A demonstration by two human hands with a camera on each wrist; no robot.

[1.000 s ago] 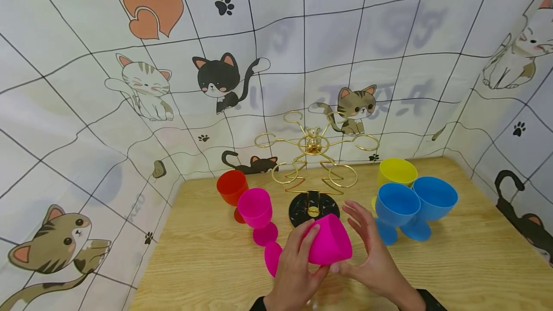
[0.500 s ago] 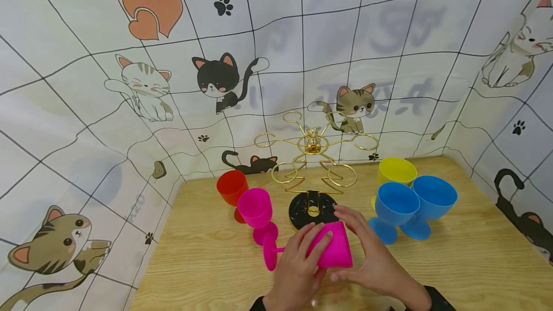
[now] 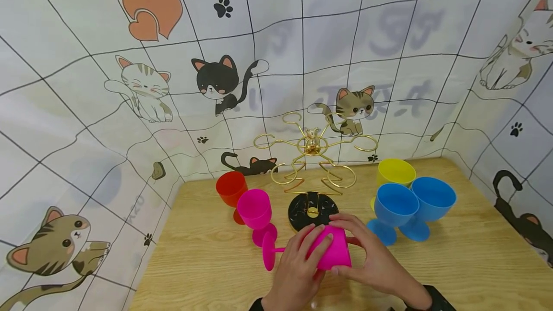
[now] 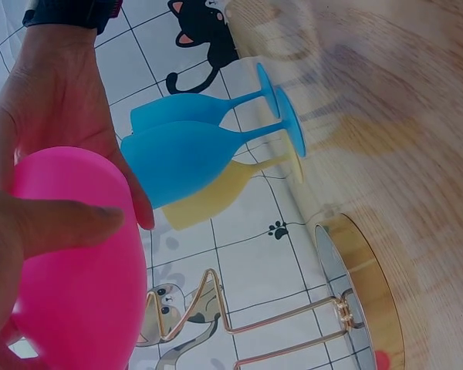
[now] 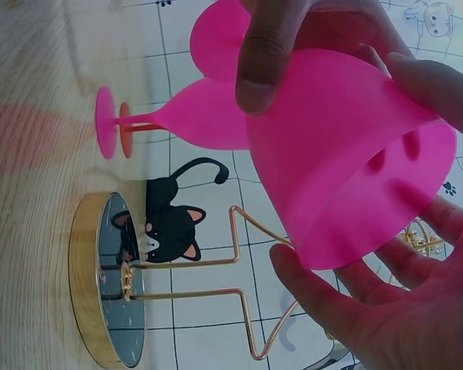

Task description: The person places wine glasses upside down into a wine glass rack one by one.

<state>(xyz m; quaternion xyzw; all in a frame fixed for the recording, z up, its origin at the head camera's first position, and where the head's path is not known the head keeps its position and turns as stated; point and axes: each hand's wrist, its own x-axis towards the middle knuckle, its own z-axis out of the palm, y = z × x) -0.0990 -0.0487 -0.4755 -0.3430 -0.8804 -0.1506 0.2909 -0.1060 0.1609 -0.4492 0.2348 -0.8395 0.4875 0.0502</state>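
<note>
While both hands are clamped on one pink goblet (image 3: 337, 253), as the head view shows, it lies on its side in their grasp above the worktop (image 3: 207, 272). The left hand (image 3: 298, 263) has its fingers laid over the bowl; the right hand (image 3: 373, 263) curves thumb and fingers about the rim end. Its foot points left, and just behind it sits the round black base (image 3: 299, 212) of a gold wire rack (image 3: 312, 147). A red goblet (image 3: 231, 188) and a second pink goblet (image 3: 255, 209) stand to the left; to the right stand two blue goblets (image 3: 396, 208), with a yellow goblet (image 3: 396, 172) behind. A sheet printed with cats (image 3: 281, 61) forms the backdrop.

From the left wrist, the scene is turned sideways. The held bowl fills the lower left, a digit stretched across it, and the blue and yellow goblets overlap one another beyond.

From the right wrist, the bowl's open mouth shows, with the right hand's fingers around the rim. Behind the held bowl, the second pink goblet partly hides the red one.
</note>
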